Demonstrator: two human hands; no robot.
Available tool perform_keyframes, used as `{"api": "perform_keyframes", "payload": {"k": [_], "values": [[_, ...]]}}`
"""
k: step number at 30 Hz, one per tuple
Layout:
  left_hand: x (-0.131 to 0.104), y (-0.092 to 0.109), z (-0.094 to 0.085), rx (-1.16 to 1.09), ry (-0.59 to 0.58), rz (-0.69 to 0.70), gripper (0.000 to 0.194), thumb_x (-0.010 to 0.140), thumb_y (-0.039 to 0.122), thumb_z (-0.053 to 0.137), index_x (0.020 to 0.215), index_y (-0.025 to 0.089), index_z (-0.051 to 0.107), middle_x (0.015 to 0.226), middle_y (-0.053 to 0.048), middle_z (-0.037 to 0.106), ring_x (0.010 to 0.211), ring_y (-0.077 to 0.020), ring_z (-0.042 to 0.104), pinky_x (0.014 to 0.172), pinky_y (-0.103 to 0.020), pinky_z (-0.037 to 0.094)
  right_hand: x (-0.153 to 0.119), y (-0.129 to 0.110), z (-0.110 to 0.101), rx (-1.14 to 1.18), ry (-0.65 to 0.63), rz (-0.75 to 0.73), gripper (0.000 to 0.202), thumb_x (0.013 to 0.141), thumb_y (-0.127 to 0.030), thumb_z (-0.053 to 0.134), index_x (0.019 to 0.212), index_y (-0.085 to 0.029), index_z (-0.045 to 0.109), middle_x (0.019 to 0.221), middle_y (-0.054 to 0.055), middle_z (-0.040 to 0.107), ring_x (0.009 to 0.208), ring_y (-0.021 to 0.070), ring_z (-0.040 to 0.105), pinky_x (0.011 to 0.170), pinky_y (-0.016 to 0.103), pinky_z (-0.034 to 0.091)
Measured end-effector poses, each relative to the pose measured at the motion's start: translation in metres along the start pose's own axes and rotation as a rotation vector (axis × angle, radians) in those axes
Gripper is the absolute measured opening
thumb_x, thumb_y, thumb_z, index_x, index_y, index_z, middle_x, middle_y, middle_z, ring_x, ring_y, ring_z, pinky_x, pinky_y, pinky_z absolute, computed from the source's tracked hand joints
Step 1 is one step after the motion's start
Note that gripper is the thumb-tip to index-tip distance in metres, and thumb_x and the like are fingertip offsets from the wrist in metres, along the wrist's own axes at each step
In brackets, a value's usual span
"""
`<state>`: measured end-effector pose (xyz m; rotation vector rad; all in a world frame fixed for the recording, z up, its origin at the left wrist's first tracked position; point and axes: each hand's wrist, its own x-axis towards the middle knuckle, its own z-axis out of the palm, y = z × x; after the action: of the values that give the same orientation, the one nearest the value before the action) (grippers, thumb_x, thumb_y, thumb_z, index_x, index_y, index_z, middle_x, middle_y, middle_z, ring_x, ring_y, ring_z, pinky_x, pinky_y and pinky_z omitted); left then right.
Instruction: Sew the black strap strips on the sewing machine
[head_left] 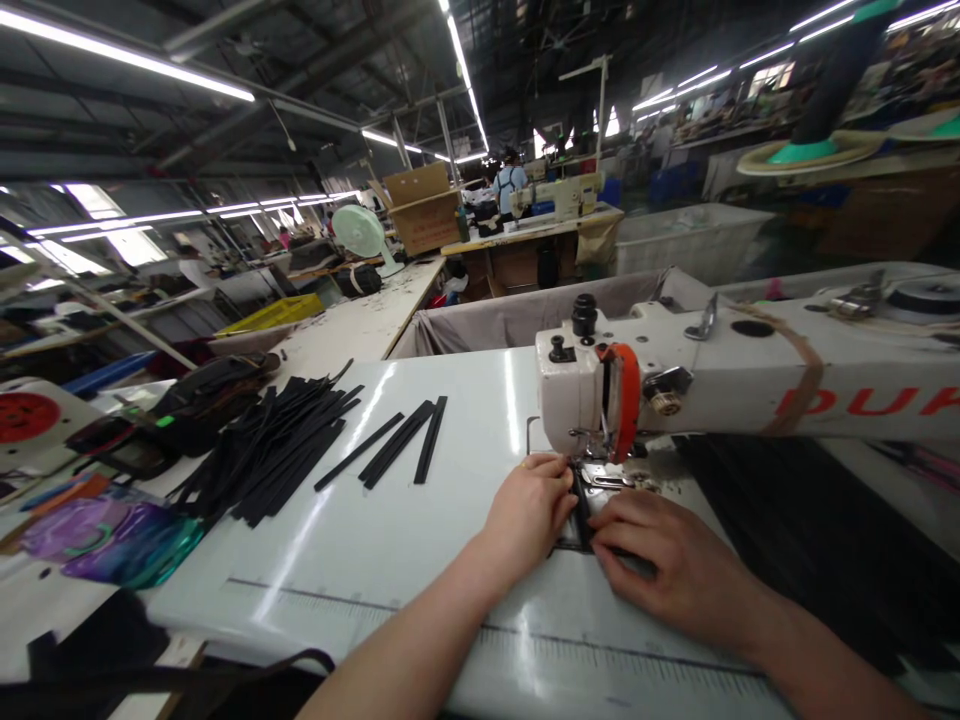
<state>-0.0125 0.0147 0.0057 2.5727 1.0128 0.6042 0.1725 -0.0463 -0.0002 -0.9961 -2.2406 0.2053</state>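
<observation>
A white sewing machine [705, 370] with an orange guard stands at the right of the table. Under its needle area lies a narrow black fabric strip [582, 512]. My left hand [534, 505] has its fingers pressed together on the strip's left side, close to the presser foot. From the right, my right hand [660, 550] pinches the strip's nearer part between thumb and fingers. Left of my hands, several loose black strips [397, 445] lie apart on the white tabletop. A larger heap of black strips [277, 450] is farther left.
Long black fabric pieces [817, 530] lie beneath and beyond the machine arm at right. A ruler scale [555, 640] runs along the table's near side. A purple-teal shiny bag [112, 535] sits at far left. Behind are a green fan [361, 232] and a cardboard box [424, 210].
</observation>
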Motion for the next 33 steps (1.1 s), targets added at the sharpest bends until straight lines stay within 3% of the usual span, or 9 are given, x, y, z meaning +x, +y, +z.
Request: {"api": "perform_keyframes", "payload": {"k": [6, 16, 33], "values": [[0.0, 0.001, -0.001, -0.001, -0.015, -0.015, 0.009, 0.089, 0.015, 0.058, 0.086, 0.015, 0.067, 0.102, -0.009, 0.068, 0.107, -0.0234, 0.058, 0.101, -0.037, 0.048, -0.001, 0.009, 0.004, -0.096, 0.014, 0.014, 0.019, 0.09, -0.015, 0.052, 0.093, -0.02, 0.07, 0.099, 0.005, 0.069, 0.095, 0.0212, 0.062, 0.088, 0.039, 0.05], [-0.002, 0.001, 0.002, 0.003, 0.022, 0.014, 0.012, 0.088, 0.012, 0.056, 0.087, 0.015, 0.067, 0.103, -0.008, 0.07, 0.105, -0.0235, 0.058, 0.101, -0.037, 0.049, 0.0, 0.018, 0.012, -0.357, -0.004, 0.04, 0.028, 0.089, -0.014, 0.049, 0.111, -0.018, 0.067, 0.101, 0.009, 0.069, 0.084, 0.0236, 0.064, 0.071, 0.038, 0.055], [0.001, 0.004, 0.009, 0.134, 0.036, 0.012, 0.022, 0.093, 0.013, 0.047, 0.091, 0.013, 0.069, 0.098, -0.01, 0.07, 0.099, -0.0234, 0.06, 0.096, -0.037, 0.051, -0.001, 0.019, 0.015, -0.369, -0.023, 0.056, 0.031, 0.089, -0.013, 0.046, 0.115, -0.017, 0.063, 0.101, 0.011, 0.068, 0.086, 0.0246, 0.065, 0.072, 0.039, 0.055]]}}
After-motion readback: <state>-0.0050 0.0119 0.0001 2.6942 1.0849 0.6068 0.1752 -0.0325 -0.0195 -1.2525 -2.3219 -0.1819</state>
